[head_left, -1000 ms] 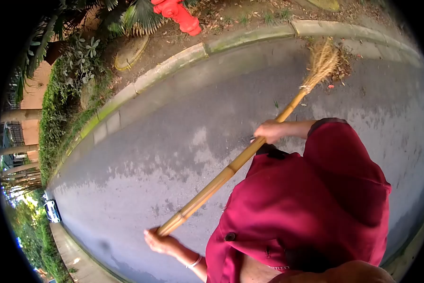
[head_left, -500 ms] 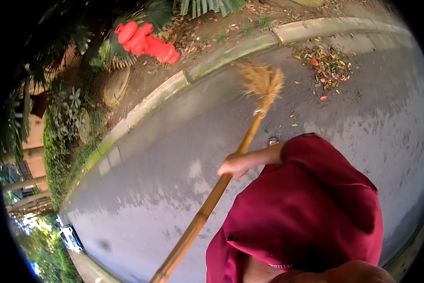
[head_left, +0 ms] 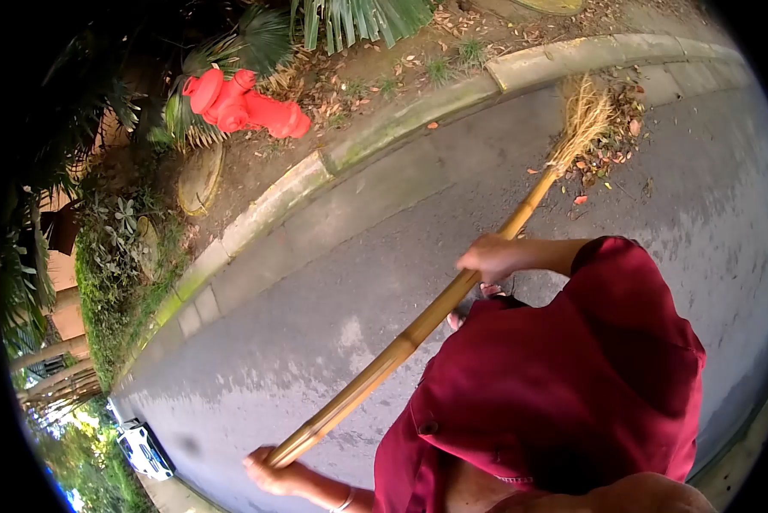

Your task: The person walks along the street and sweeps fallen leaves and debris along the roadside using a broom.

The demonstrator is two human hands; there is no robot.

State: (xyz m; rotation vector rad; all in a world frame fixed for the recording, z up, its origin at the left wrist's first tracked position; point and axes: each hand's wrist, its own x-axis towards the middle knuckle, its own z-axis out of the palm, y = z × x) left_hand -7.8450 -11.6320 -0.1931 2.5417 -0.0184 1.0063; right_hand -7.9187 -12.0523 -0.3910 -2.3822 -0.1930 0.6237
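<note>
A bamboo broom (head_left: 405,344) slants across the middle of the view. My right hand (head_left: 489,258) is wrapped round its handle partway down, with that arm in a dark red sleeve. At the upper end of the handle, lower left, my left hand (head_left: 273,473) is closed on it, a pale bracelet at the wrist. The straw bristles (head_left: 583,124) rest at the left side of a pile of dry leaves (head_left: 619,137), partly covering it, beside the curb. A few loose leaves lie on the asphalt near the pile.
The curb (head_left: 418,115) curves along the top and left of the grey road (head_left: 316,316). Beyond it stand a red hydrant (head_left: 245,107), palm fronds and bushes. My feet (head_left: 491,291) show below the shirt. A white car (head_left: 146,449) is at lower left.
The bristles have swung right, from bare road onto the leaf pile. My right hand has moved right and up, and my left hand has come back into view on the handle.
</note>
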